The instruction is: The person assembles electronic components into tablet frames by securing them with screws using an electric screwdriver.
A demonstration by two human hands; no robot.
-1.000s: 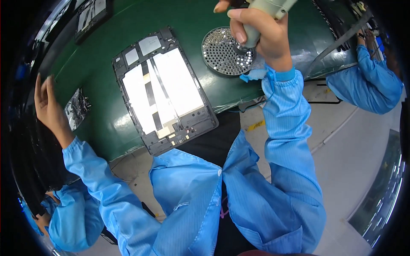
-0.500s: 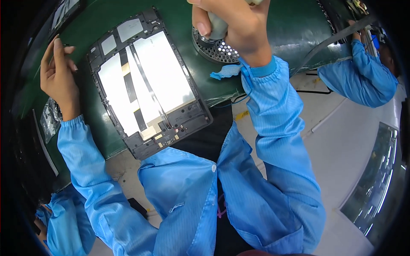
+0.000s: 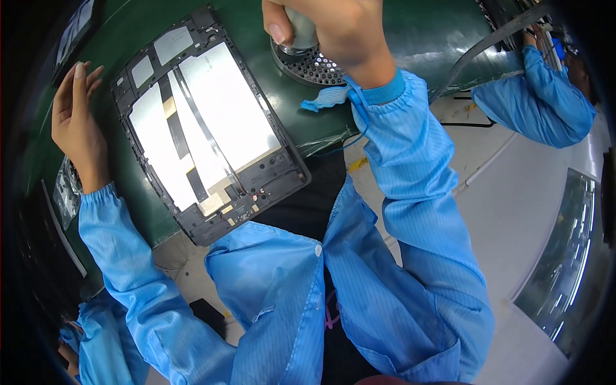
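Table (image 3: 417, 25), green and glossy, ran across the upper part of the view from ten o'clock round to two; an opened tablet (image 3: 221, 109) lay on it at ten o'clock, its top end toward eleven and its lower end reaching past the table's near edge; the black frame held broad silver panels, dark strips and, at the foot, a band of small circuitry; a co-worker's blue sleeve (image 3: 545, 112) rested at two o'clock; the right hand (image 3: 337, 32), at twelve o'clock, was wrapped round a pale-handled tool (image 3: 301, 29), part of which was out of view; the left hand (image 3: 78, 122), between nine and ten o'clock, was empty, its fingers raised and a little apart, near the tablet; a round perforated dish (image 3: 317, 70), at twelve o'clock, was partly hidden by the right hand; whether the tool's metal end touched it, I could not tell; a dark-framed panel (image 3: 74, 32) lay at twelve o'clock from the left hand; a crumpled clear bag (image 3: 66, 192), at nine o'clock, showed beside the left wrist; a ribbed blue strap end (image 3: 324, 97) stuck out from the right wrist toward nine o'clock.
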